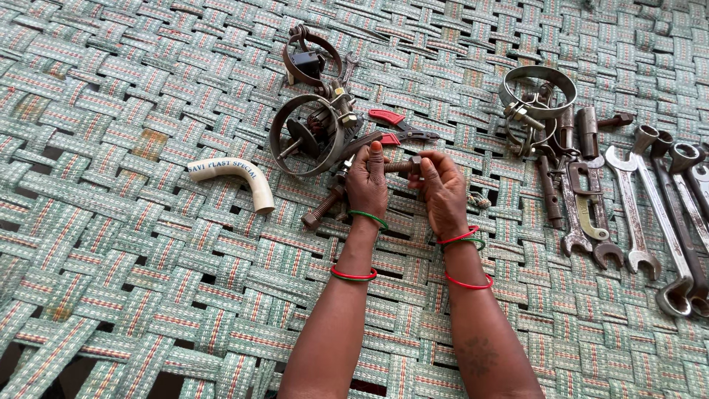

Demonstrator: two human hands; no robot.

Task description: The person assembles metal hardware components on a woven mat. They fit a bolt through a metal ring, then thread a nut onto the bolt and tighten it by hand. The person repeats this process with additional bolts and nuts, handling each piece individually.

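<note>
Bolt (396,167) held level between both hands, just above the woven mat (133,244), centre of view. Nut (415,164) sits on its right end.

Left hand (367,185): fingers curled shut around the bolt's left portion, thumb pressing along the top. Right hand (443,191): fingertips pinched closed on the nut, palm turned down. Both wrists carry red and green bangles (353,275).

Handling judgement: the bolt looks like solid steel, so stiff, fairly heavy for its bulk, not fragile. Threads give decent bite for bare fingers, though any grease would make it slick; cannot tell from here whether it is oily. Best hold seems to be the one in use: shank gripped firmly on one side, nut taken by its flats on the other.

Surroundings, working outward. Just beyond the left hand: a round metal clamp (305,134) with a screw through it, and a second, darker clamp (310,55) further up. Red-handled pliers (390,127) lie touching the near clamp's right side. Another rusty bolt (323,208) rests on the mat beside the left wrist. White plastic pipe elbow (235,177) lies apart to the left. To the right, well apart from the hands: a shiny ring clamp (538,92) and a row of spanners (635,207), laid roughly parallel.
</note>
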